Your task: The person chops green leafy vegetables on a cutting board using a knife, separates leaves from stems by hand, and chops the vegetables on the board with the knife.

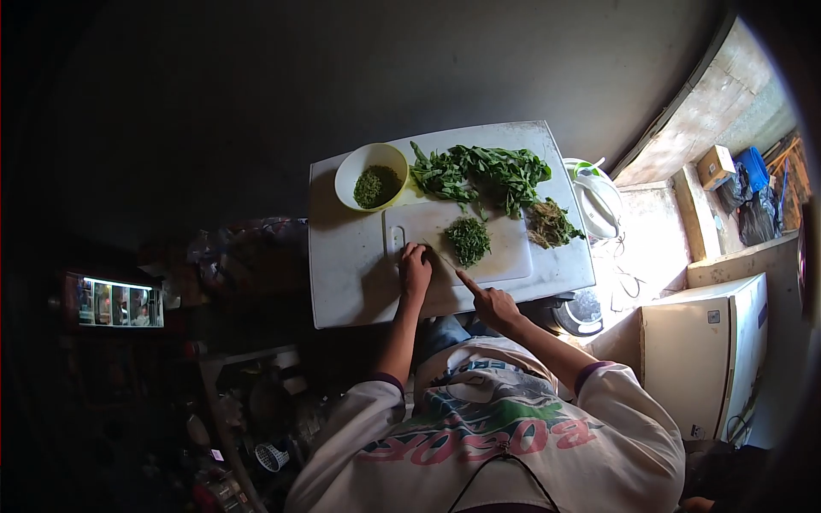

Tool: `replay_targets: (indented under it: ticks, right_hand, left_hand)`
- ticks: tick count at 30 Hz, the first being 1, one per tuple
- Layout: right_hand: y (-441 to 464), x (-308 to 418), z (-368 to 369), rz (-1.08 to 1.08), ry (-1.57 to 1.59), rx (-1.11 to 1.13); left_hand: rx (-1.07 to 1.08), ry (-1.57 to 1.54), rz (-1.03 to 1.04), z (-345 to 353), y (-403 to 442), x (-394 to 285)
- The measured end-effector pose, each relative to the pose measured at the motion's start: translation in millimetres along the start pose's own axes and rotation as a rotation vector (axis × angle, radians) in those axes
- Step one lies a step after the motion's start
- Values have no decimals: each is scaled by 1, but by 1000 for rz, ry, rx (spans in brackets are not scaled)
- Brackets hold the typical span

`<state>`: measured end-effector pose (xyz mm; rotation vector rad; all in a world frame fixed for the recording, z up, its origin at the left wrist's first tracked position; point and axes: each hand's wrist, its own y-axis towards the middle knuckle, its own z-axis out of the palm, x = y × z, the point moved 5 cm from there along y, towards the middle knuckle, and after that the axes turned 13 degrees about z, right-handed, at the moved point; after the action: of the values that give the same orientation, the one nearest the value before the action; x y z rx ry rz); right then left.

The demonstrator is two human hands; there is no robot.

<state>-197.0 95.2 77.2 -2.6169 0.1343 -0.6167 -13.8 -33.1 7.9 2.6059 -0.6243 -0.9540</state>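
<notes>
My right hand (494, 306) grips a knife (446, 260) by its handle, with the blade pointing toward my left fingers over the white cutting board (509, 263). Curled down on the board's left part, my left hand (416, 268) has a little dark green at its fingertips, seemingly leafy greens mostly hidden by the fingers. A heap of finely chopped greens (467, 241) lies on the board just beyond the blade. Behind it is a pile of whole leafy greens (496, 173). To the left, a yellow-and-white bowl (348, 177) holds more chopped greens.
The white table (351, 295) carries everything. Stems and roots (552, 224) are heaped at its right edge. Beyond that edge stands a white-and-green appliance (596, 201). A white fridge (688, 363) is at the right, and a cluttered rack (227, 393) at the lower left.
</notes>
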Motion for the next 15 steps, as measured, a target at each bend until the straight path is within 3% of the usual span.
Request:
replay_targets:
  ticks: [6, 8, 15]
  right_hand:
    - [42, -1, 32, 10, 141, -88]
    - [50, 2, 33, -82, 181, -174]
    - [36, 8, 10, -43, 165, -91]
  left_hand:
    - [-4, -39, 34, -5, -5, -2]
    - [5, -28, 45, -4, -4, -2]
    - [-1, -3, 24, -7, -1, -1]
